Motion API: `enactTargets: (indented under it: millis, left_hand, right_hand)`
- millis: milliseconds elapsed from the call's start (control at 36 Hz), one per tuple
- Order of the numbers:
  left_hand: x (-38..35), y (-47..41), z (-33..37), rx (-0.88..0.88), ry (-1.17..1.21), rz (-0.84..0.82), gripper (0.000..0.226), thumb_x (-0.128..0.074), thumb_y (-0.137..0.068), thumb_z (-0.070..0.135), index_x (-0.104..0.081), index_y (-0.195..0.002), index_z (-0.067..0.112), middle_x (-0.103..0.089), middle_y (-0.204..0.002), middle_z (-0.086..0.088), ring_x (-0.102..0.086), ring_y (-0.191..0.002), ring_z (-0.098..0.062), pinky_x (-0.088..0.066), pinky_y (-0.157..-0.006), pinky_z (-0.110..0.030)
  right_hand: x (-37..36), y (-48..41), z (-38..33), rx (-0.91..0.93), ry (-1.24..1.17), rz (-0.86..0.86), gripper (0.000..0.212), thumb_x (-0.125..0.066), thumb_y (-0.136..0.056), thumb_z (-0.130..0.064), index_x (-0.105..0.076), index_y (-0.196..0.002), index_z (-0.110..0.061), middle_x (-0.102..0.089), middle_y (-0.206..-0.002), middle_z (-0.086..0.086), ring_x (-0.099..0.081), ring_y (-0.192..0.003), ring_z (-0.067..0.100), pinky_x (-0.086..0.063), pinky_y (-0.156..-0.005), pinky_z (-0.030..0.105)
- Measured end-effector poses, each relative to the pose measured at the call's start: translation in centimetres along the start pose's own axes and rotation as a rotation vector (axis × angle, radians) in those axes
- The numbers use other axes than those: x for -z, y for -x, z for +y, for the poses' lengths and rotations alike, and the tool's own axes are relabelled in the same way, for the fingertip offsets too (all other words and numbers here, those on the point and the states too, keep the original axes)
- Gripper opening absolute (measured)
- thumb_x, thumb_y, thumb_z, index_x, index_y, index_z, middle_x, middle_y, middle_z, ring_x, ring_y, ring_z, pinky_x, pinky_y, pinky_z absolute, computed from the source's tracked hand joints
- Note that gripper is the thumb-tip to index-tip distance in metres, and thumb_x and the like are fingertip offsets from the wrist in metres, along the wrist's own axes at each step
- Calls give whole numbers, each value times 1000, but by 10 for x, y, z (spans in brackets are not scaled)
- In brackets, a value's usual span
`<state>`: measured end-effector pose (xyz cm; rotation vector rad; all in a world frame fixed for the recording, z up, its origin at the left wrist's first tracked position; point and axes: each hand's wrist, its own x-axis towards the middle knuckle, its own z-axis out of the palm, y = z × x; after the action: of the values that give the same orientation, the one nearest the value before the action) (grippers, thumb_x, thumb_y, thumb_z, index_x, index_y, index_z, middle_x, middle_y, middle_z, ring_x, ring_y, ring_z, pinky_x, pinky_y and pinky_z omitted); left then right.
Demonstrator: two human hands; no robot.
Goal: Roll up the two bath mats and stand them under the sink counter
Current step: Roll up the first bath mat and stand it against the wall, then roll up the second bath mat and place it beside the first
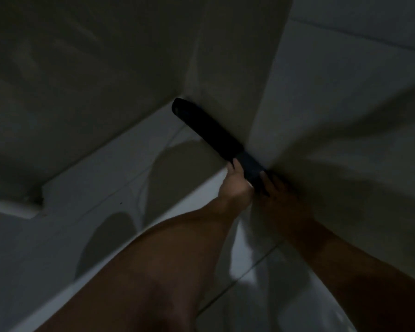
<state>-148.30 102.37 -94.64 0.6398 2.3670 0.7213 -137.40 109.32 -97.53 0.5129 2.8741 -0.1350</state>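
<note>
A dark rolled-up bath mat (209, 130) leans along the corner where two pale surfaces meet, in dim light. Its far end sits deep in the corner and its near end is between my hands. My left hand (235, 183) grips the near end from the left, thumb on the roll. From the right, my right hand (278, 195) holds the same end, in shadow. I see no second mat. The view is tilted and blurred.
A pale panel (82, 80) fills the upper left, with a white ledge (22, 209) at its lower edge. White tiled floor (106, 178) with grout lines spreads below. A pale wall (345, 104) stands on the right.
</note>
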Motion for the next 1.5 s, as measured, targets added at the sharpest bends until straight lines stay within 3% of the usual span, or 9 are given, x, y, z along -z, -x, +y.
enactTargets:
  millis: [194,278,389,500,583,778,944,1278,1500]
  left_hand:
    - [5,13,-12,-56,-148,-103,88,-52,-82,-4,-3,-153,15,11,-161,-5,-16,-146,-24,-30,-109,-29]
    - [6,16,-12,-82,-215,-128,90,-55,-81,-5,-4,-153,14,11,-161,-4,-19,-146,-25,-34,-109,-30]
    - [4,22,-10,-118,-272,-147,93,-57,-80,-5,-4,-153,18,12,-161,-2,-18,-146,-24,-35,-111,-38]
    - [5,32,-10,-155,-323,-159,89,-58,-83,-2,-6,-153,18,9,-161,-1,-14,-147,-22,-28,-115,-38]
    - [8,39,-6,-205,-367,-178,84,-54,-86,1,-7,-153,16,5,-162,-1,-12,-148,-21,-25,-117,-37]
    - [7,71,1,-406,-470,-103,63,-45,-96,14,-15,-151,14,-14,-160,-4,-14,-147,-18,-8,-117,-25]
    - [3,117,32,-573,-519,-253,67,-33,-86,42,-31,-146,13,-34,-151,-9,-34,-137,-26,-27,-112,-35]
    - [-73,225,79,-1134,-486,-317,34,-47,-79,24,-65,-106,11,-66,-99,-14,-63,-92,-36,-50,-78,-39]
    - [-112,322,119,-1386,-478,-369,34,-44,-94,27,-52,-125,20,-57,-124,-2,-52,-113,-25,-41,-88,-35]
  right_hand:
    - [3,-8,-4,-20,19,66,53,-28,-88,-20,-60,-125,0,-46,-144,16,-52,-125,34,-49,-90,48]
    - [-3,-7,5,61,45,60,54,-30,-74,-19,-74,-94,4,-67,-115,23,-68,-97,40,-59,-65,51]
    - [12,6,11,107,59,114,52,-32,-74,-18,-73,-100,1,-68,-114,23,-70,-93,39,-58,-67,45]
    - [24,23,9,115,56,26,51,-29,-99,-14,-22,-148,-4,-6,-158,19,-17,-145,35,-25,-113,41]
    - [36,35,11,67,33,-72,54,-26,-101,-15,-7,-151,-10,8,-160,15,-2,-148,28,-14,-116,33]
    - [58,77,12,-39,-44,-203,63,-36,-97,-8,-7,-152,-14,3,-160,15,-4,-147,30,-16,-117,37]
    - [60,155,11,-110,-85,4,49,-35,-96,-16,-32,-144,-7,-30,-149,22,-35,-134,37,-31,-109,41]
    - [95,371,3,-583,41,46,30,-58,-74,-11,-62,-104,-9,-61,-93,15,-61,-80,35,-45,-67,37]
    - [87,475,-4,-739,116,167,18,-66,-69,-11,-67,-86,-9,-62,-75,13,-62,-63,35,-50,-55,37]
